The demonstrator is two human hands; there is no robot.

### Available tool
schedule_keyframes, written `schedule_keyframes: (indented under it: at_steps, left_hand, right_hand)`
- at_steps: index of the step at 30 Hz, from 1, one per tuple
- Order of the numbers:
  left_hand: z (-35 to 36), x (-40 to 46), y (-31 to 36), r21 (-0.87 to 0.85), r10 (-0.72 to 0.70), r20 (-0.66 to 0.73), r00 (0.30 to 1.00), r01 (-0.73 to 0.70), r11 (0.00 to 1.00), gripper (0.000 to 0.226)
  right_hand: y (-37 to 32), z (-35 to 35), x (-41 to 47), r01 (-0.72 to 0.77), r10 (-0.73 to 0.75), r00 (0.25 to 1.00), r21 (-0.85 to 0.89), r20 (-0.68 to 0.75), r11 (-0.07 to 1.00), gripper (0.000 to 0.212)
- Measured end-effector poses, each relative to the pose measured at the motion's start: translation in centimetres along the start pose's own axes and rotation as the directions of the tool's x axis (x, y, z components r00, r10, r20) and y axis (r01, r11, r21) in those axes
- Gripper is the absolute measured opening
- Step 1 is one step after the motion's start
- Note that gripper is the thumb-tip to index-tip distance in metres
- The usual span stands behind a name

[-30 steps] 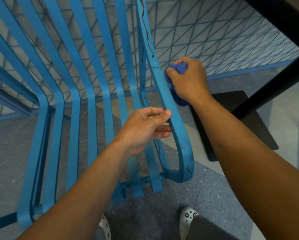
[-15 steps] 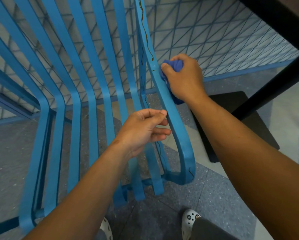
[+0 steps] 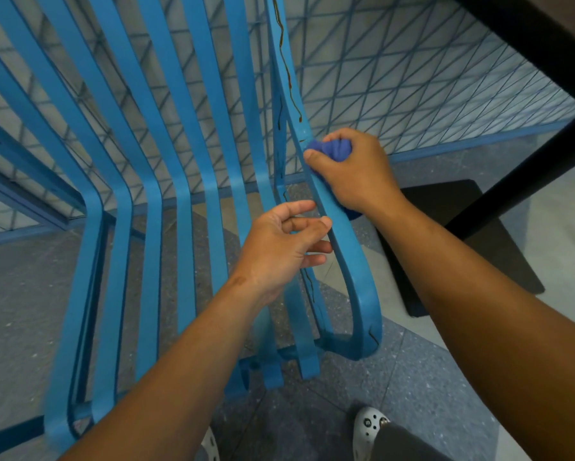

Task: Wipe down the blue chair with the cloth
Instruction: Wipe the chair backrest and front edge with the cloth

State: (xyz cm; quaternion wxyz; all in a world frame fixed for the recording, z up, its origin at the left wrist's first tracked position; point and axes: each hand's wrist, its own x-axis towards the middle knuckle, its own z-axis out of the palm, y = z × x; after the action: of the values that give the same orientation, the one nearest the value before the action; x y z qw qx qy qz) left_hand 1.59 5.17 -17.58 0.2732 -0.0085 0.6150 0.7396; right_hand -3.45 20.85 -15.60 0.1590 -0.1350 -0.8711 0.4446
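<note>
One cloth (image 3: pixel 332 150) (right hand (image 3: pixel 356 173)), one blue chair (image 3: pixel 186 201).

Speckled grey floor (image 3: pixel 429 387), blue chair (image 3: pixel 186 181) standing on it, black table base (image 3: pixel 462 234), white shoe (image 3: pixel 367 427)

Bunched blue cloth (image 3: pixel 330 150) against slatted blue chair (image 3: pixel 346 241)

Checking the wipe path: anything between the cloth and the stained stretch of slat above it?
Nothing visible. The right hand presses the bunched dark-blue cloth on the blue chair's outer slat; the brown streaks run up bare slat just above. The left hand sits lower.
</note>
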Motion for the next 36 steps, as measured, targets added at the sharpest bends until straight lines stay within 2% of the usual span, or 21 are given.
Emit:
schedule_keyframes:
  at_steps: [4, 8, 12, 14, 17, 19, 21, 23, 25, 30, 33, 36]
  left_hand:
    - [0.0, 0.0, -0.1, 0.01, 0.002, 0.003, 1.0, -0.002, 1.0, 0.044]
    - [0.1, 0.2, -0.2, -0.01, -0.003, 0.001, 1.0, 0.003, 1.0, 0.046]
    - [0.2, 0.3, -0.3, -0.017, -0.013, 0.009, 1.0, 0.013, 1.0, 0.047]
    - [0.2, 0.2, -0.2, -0.011, -0.016, 0.01, 1.0, 0.016, 1.0, 0.047]
    - [0.2, 0.1, 0.0, -0.005, -0.023, 0.009, 1.0, 0.023, 1.0, 0.047]
    - [0.1, 0.1, 0.0, -0.001, -0.028, 0.016, 0.999, 0.028, 1.0, 0.046]
    - [0.0, 0.1, 0.0, -0.002, -0.03, 0.025, 0.999, 0.03, 1.0, 0.046]
    - [-0.1, 0.0, 0.0, -0.005, -0.031, 0.026, 0.999, 0.031, 1.0, 0.046]
    - [-0.1, 0.0, 0.0, -0.006, -0.031, 0.025, 0.999, 0.032, 0.999, 0.045]
    - [-0.3, 0.0, 0.0, 0.007, -0.033, 0.036, 0.999, 0.033, 0.999, 0.04]
    - [-0.5, 0.2, -0.1, 0.018, -0.041, 0.034, 0.999, 0.04, 0.999, 0.036]
    - [-0.6, 0.3, 0.0, 0.027, -0.051, 0.057, 0.997, 0.05, 0.998, 0.035]
  right_hand:
    - [-0.1, -0.6, 1.0, -0.072, 0.072, 0.991, 0.008, -0.11, 0.997, 0.021]
    - [-0.7, 0.3, 0.2, -0.054, 0.054, 0.998, -0.002, -0.031, 0.999, 0.022]
    - [-0.7, 0.7, 1.9, -0.053, 0.052, 0.999, 0.074, 0.013, 0.996, 0.027]
    - [-0.8, 1.3, 3.2, -0.082, 0.081, 0.997, 0.091, 0.017, 0.992, 0.031]
    - [-1.1, 1.3, 5.2, -0.164, 0.168, 0.986, 0.205, 0.0, 0.965, 0.03]
    - [-1.1, 0.5, 5.5, -0.136, 0.152, 0.986, 0.2, -0.067, 0.97, 0.025]
    - [-1.4, 0.1, 4.4, -0.022, 0.039, 0.994, 0.162, -0.104, 0.986, 0.023]
    - [-1.5, 0.3, 2.7, 0.117, -0.117, 0.993, 0.05, -0.006, 0.992, 0.026]
    - [-1.6, 0.3, 1.6, 0.21, -0.195, 0.971, -0.099, 0.141, 0.973, 0.021]
    - [-2.1, -5.0, 2.5, 0.27, -0.111, 0.859, -0.259, 0.499, 0.927, 0.006]
    - [-1.8, -5.3, 2.2, 0.274, -0.11, 0.841, -0.241, 0.531, 0.931, 0.006]
    - [-0.8, -2.4, 2.3, 0.175, -0.114, 0.922, -0.136, 0.37, 0.975, 0.009]
